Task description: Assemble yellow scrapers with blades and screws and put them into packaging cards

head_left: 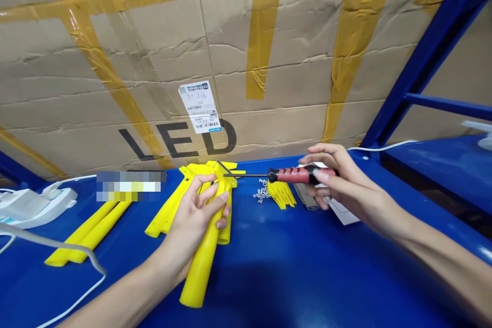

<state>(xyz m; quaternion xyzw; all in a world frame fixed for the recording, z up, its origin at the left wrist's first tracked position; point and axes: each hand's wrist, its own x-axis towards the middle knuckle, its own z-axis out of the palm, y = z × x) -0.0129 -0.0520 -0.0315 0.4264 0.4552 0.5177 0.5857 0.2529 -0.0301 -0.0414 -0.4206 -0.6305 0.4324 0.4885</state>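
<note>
My left hand (205, 202) is closed around a yellow plastic handle-like part (200, 271), a long tube that widens into a shaped head at its top. In my right hand (338, 179) is a screwdriver with a red and black grip (292, 175), held level. Its thin shaft points left, and the tip meets the head of the yellow part. A dark sliver shows at that head; I cannot make out what it is. Behind my left hand lie more yellow parts (163, 218). Small metal screws (262, 193) are scattered below the shaft, beside several small yellow pieces (282, 195).
A large taped cardboard box (300, 61) marked LED stands along the back of the blue table (277, 277). At left are two yellow tubes (92, 228), a white power strip (42, 207) and a white cable (73, 305). Blue metal posts (418, 56) rise at right.
</note>
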